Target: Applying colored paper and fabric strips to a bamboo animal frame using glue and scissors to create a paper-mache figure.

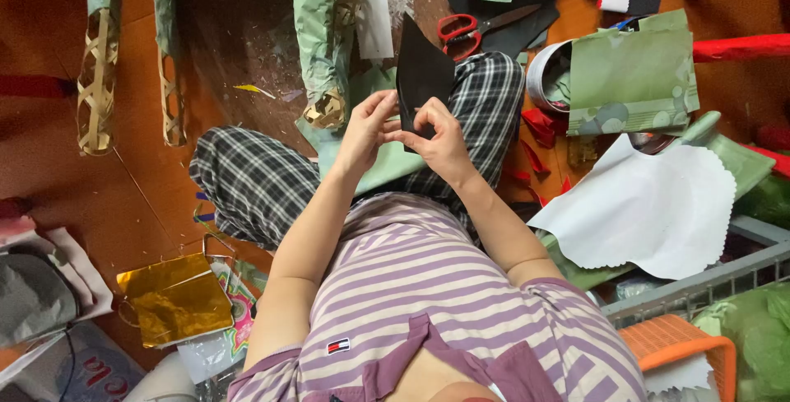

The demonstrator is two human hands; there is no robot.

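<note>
A black pointed sheet of paper (421,69) is standing upright over the plaid-trousered lap (485,93), both the left hand (366,130) and right hand (440,140) pinching its lower edge, red-handled scissors (462,29) lying on the floor beyond.

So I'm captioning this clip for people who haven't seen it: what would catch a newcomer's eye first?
Probably the black pointed sheet at the centre, pinched between the left hand and right hand above the checked trousers. Next, the shiny gold foil on the floor at lower left, the red-handled scissors at the top, and the white scallop-edged sheet at right.
</note>
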